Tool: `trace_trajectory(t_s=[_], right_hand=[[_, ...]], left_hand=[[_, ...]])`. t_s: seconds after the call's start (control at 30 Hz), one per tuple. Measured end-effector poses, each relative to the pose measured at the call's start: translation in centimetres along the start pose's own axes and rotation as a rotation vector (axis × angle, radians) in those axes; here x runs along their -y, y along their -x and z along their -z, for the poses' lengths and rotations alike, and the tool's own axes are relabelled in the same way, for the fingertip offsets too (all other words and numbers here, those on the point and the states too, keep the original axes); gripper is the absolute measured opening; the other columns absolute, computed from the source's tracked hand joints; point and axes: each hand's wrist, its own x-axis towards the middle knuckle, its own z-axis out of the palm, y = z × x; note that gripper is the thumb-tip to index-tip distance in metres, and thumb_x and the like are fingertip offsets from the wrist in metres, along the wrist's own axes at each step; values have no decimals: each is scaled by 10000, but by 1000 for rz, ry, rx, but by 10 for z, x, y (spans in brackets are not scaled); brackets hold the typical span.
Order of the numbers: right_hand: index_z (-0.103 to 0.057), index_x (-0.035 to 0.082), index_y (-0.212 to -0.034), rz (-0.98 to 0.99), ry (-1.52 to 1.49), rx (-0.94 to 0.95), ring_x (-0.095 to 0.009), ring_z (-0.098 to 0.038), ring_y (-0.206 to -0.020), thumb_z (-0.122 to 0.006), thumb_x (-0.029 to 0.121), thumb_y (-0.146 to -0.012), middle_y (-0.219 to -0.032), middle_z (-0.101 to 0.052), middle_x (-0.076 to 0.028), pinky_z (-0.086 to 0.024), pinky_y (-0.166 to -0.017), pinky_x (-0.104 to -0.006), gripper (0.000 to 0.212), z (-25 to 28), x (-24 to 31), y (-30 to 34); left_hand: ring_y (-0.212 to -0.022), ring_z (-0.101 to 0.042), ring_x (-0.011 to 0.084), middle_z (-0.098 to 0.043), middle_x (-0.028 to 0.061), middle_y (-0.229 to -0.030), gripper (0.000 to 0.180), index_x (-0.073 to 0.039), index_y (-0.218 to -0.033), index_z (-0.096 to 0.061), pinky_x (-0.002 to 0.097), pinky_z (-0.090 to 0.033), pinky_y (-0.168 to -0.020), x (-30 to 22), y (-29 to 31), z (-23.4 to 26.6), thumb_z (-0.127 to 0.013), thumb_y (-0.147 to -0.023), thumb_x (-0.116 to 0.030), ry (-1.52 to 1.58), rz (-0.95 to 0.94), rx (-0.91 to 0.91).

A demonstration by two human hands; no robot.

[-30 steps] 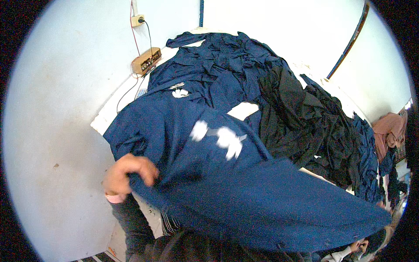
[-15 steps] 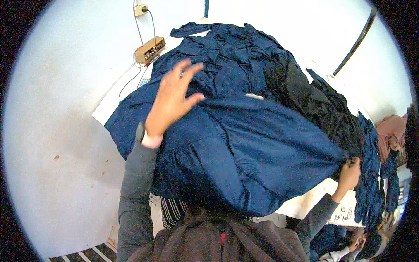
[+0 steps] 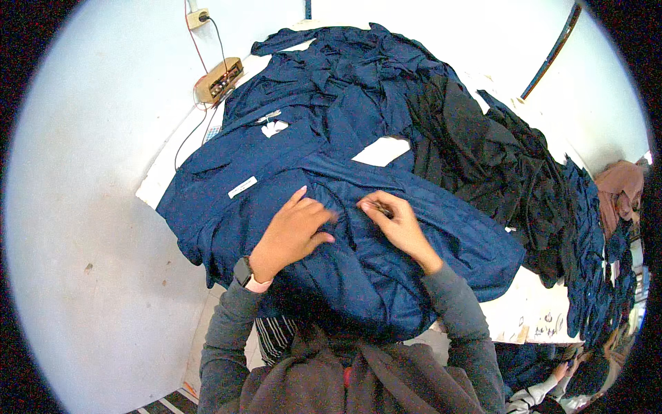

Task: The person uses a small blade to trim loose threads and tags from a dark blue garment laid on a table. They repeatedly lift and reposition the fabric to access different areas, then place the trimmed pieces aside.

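Observation:
A navy blue garment [image 3: 462,238] lies spread and wrinkled across the table in front of me, its near part draped against my body. Over its middle hovers or rests my left hand [image 3: 289,234], thumb apart from the fingers and nothing seen in it; the fingertips are slightly blurred. Just to the right, my right hand [image 3: 398,224] has thumb and forefinger pinched together at the cloth, with a small dark thing in the curled fingers that I cannot make out. A white label [image 3: 243,188] shows on the garment's left part.
Heaped navy garments [image 3: 345,65] cover the far table, with black garments [image 3: 476,159] to the right. A white patch [image 3: 383,152] shows between cloths. A brown box with wires [image 3: 219,81] sits by the left wall. Another person's hands [image 3: 564,369] are at lower right.
My right hand has let go of the garment's right end and come in to the middle. My left hand has moved down toward me. The white label and patch now show.

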Motion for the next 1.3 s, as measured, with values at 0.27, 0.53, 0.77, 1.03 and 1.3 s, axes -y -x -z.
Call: trace_trajectory(t_s=[0.27,0.53,0.77,1.03,1.3], right_hand=[[-701,91,-1014,-19,312,-120,-256,-659,-663,-683,117,-862,-757,-674,-116,-507,-620,-355,155,-4,-48,-6],[-701,102,-1009,-19,312,-89,-265,-681,-690,-670,95,-850,-779,-695,-114,-517,-629,-355,162,-5,-41,-5],[-695,85,-993,15,311,-75,-265,-680,-673,-669,84,-843,-786,-693,-126,-513,-617,-362,153,-5,-39,-6],[-695,93,-994,12,297,-62,-264,-681,-672,-672,85,-837,-778,-693,-110,-514,-612,-367,158,-5,-38,-4],[-696,99,-984,40,361,-80,-281,-691,-688,-672,84,-817,-780,-697,-112,-522,-620,-373,169,-7,-35,-4]], left_hand=[[-984,-592,236,-625,1,-901,49,-164,-819,-705,421,-443,-919,-33,101,40,-730,-782,-185,-163,169,-201],[-880,-596,244,-626,38,-939,254,-116,-967,-692,389,-430,-738,-67,57,21,-773,-827,-311,56,234,-305],[-861,-618,254,-657,58,-895,329,-78,-1006,-718,374,-486,-747,-61,2,-28,-764,-832,-353,-101,330,-306],[-787,-692,313,-711,103,-873,307,-99,-1030,-733,413,-542,-693,-52,-7,-35,-774,-824,-323,375,476,-214],[-756,-693,340,-711,109,-896,179,-112,-950,-767,425,-551,-660,-38,3,-57,-679,-910,-263,227,397,-231]])
